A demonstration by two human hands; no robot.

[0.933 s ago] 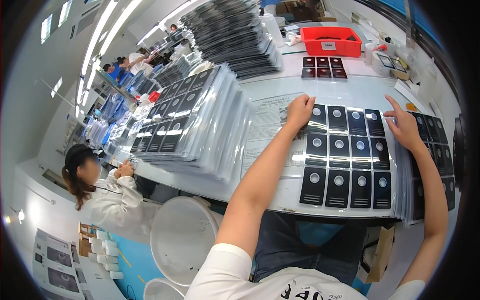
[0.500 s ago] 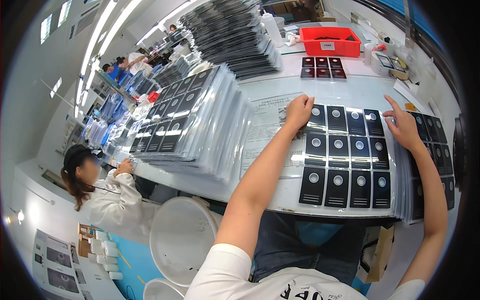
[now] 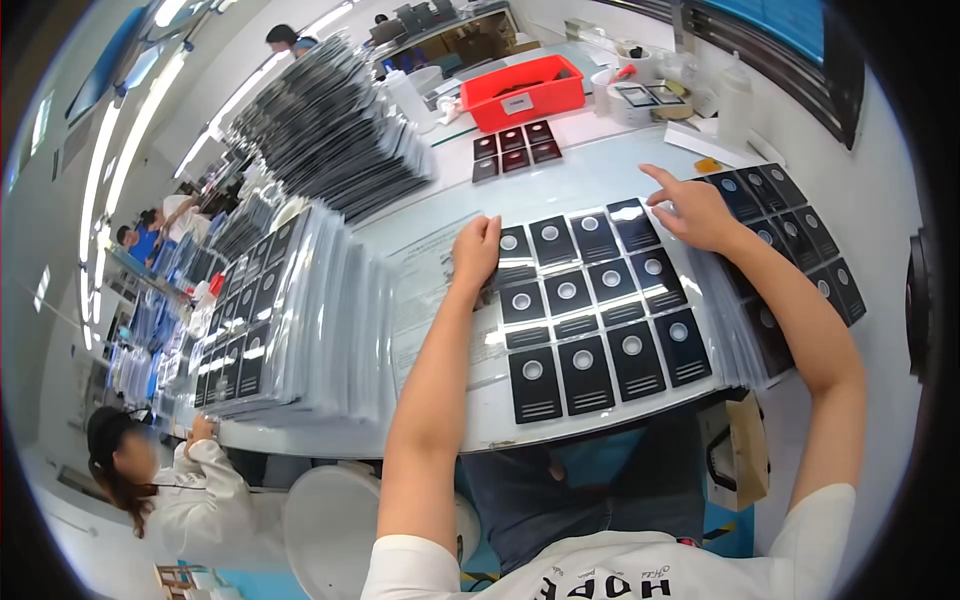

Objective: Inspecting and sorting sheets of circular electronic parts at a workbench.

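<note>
A clear sheet of black panels [image 3: 567, 291], each panel with a round pale window, lies on the table in front of me. My left hand [image 3: 476, 252] is closed at its upper left edge, thumb and fingers pinched together there. Beyond the sheet's upper right corner is my right hand [image 3: 697, 212], index finger stretched out and the others partly bent, with nothing visible in it. Under my right forearm sits a stack of similar panel sheets [image 3: 790, 235], partly hidden by the arm. A printed paper [image 3: 425, 290] lies beneath the tabletop's clear cover, left of the sheet.
A tall stack of panel sheets [image 3: 310, 320] stands at the left, and a darker stack [image 3: 320, 130] behind it. Farther back are a red bin [image 3: 525, 92], a small panel set [image 3: 516, 150] and a white bottle [image 3: 408, 98]. A co-worker [image 3: 190, 490] sits at lower left beside a white tub [image 3: 330, 530].
The whole view has turned, so the table and stacks appear farther left and tilted. Both hands keep nearly the same places beside the sheet.
</note>
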